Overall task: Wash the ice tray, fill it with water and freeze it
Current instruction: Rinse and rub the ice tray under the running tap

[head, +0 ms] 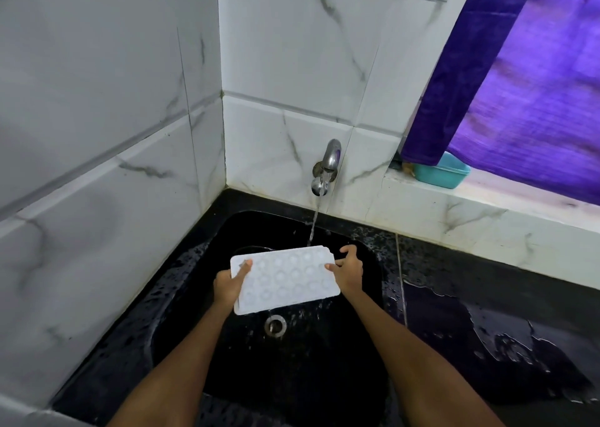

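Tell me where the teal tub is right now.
In the head view the teal tub sits on the tiled ledge at the right, up and right of the running tap, partly tucked behind the purple curtain.

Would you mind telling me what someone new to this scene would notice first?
The eye goes first to the white ice tray, held at its short ends by the left hand and right hand over the black sink. Next is the water stream falling from the wall tap onto the tray's far edge, then the purple curtain at upper right.
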`<action>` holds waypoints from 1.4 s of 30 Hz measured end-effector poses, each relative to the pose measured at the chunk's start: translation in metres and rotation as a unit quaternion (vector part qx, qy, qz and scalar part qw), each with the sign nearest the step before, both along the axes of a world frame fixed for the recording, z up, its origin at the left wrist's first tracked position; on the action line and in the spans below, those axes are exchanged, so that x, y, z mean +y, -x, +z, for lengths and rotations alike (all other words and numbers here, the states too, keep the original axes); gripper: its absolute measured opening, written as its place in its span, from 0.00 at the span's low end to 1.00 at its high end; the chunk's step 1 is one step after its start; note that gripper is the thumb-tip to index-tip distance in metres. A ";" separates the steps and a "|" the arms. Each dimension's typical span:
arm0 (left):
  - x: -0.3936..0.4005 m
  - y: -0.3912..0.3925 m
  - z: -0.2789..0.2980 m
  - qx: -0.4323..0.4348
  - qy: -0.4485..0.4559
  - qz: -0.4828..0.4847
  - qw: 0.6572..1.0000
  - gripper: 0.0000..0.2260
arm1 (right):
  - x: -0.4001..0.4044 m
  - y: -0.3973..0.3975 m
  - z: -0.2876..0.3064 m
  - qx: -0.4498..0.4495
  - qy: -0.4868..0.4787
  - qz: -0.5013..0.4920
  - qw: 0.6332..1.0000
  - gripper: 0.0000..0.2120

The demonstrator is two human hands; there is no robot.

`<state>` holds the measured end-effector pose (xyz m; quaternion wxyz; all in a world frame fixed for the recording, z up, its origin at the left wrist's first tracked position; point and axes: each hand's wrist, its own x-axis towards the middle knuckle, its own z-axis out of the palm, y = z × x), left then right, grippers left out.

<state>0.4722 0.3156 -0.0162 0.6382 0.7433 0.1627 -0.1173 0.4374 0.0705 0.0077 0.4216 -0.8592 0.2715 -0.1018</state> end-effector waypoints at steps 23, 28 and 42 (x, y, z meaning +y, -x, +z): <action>-0.026 -0.024 0.066 0.024 0.043 0.189 0.981 0.27 | 0.015 -0.044 0.047 0.198 0.225 0.191 0.935 0.25; -0.025 -0.025 0.071 0.034 0.063 0.199 0.977 0.28 | 0.011 -0.043 0.056 0.162 0.194 0.205 0.946 0.28; -0.031 -0.019 0.069 0.045 0.080 0.205 0.974 0.27 | 0.009 -0.050 0.058 0.175 0.261 0.233 0.920 0.32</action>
